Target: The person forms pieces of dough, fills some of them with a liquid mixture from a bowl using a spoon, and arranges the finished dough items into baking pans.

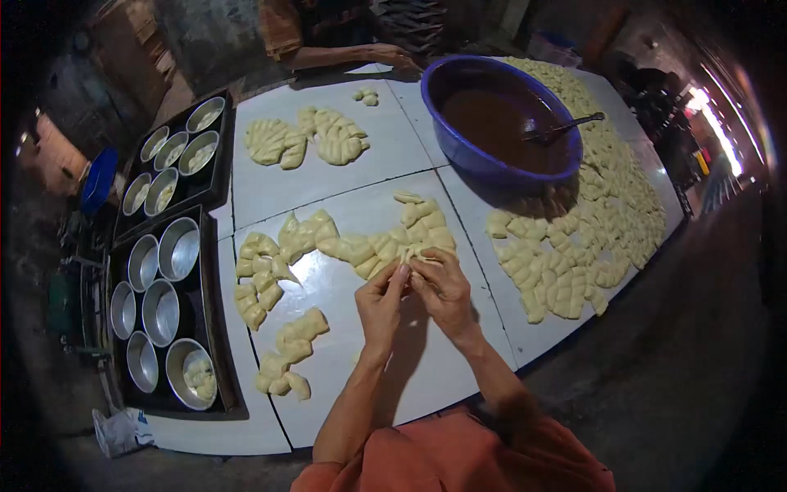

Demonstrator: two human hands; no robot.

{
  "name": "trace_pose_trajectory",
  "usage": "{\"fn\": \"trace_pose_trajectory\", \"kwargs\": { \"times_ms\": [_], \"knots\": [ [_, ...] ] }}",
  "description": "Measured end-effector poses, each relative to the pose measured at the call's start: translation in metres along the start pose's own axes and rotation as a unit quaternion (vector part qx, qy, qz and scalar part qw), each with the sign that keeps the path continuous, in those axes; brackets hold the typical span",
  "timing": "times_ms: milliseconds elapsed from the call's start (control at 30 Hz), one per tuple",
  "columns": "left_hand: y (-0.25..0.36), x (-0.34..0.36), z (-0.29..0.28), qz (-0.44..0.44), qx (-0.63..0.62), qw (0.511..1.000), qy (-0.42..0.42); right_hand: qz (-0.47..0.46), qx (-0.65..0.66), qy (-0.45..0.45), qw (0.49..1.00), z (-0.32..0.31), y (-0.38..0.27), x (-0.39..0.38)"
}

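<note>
Pale dough pieces (424, 231) lie joined in a long cluster across the middle of the white tiled table. At its near edge my left hand (382, 305) and my right hand (443, 293) meet, fingers bent and thumbs close together. Both pinch a bit of dough (406, 256), mostly hidden by the fingers. Left of my hands are more clumps of dough (258, 279), and a smaller clump (293, 344) sits nearer to me.
A purple basin (447, 135) of brown liquid with a ladle-like utensil (566, 127) stands at the far right, beside a wide spread of cut dough (607, 213). Dark trays at left hold round metal tins (161, 313), some with dough. Another person's arm (344, 56) rests at the far edge.
</note>
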State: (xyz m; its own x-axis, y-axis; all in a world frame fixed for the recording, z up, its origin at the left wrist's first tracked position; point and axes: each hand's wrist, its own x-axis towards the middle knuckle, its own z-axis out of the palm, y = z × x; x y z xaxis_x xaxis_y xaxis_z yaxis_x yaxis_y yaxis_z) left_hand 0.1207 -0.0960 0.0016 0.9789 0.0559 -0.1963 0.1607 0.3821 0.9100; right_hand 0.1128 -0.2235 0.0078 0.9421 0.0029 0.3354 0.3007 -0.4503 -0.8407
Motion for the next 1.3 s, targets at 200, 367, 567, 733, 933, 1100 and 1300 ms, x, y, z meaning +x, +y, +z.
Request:
{"fn": "trace_pose_trajectory", "kwargs": {
  "times_ms": [200, 367, 567, 733, 933, 1100, 1300],
  "knots": [
    [0.02, -0.002, -0.017, 0.049, 0.004, 0.999, 0.004, 0.042, 0.146, -0.011, 0.988, 0.019, -0.007, 0.012],
    [0.046, -0.002, -0.018, -0.044, 0.083, 0.995, -0.023, 0.124, 0.345, -0.047, 0.929, 0.012, -0.005, 0.007],
    [0.05, -0.003, -0.024, -0.07, 0.095, 0.992, -0.04, 0.167, 0.329, -0.105, 0.923, 0.013, -0.003, 0.003],
    [0.06, 0.003, -0.028, -0.097, 0.086, 0.989, -0.066, -0.005, 0.157, -0.078, 0.984, -0.002, -0.011, -0.01],
    [0.056, -0.016, -0.036, -0.047, 0.027, 0.991, -0.122, -0.013, 0.216, -0.047, 0.975, 0.011, -0.005, -0.005],
    [0.043, -0.019, -0.051, -0.011, 0.042, 0.993, -0.11, 0.037, 0.373, 0.113, 0.92, 0.047, -0.034, -0.005],
    [0.042, -0.039, -0.062, -0.05, 0.065, 0.991, -0.109, -0.067, 0.065, 0.024, 0.995, 0.042, -0.008, -0.016]
  ]
}}
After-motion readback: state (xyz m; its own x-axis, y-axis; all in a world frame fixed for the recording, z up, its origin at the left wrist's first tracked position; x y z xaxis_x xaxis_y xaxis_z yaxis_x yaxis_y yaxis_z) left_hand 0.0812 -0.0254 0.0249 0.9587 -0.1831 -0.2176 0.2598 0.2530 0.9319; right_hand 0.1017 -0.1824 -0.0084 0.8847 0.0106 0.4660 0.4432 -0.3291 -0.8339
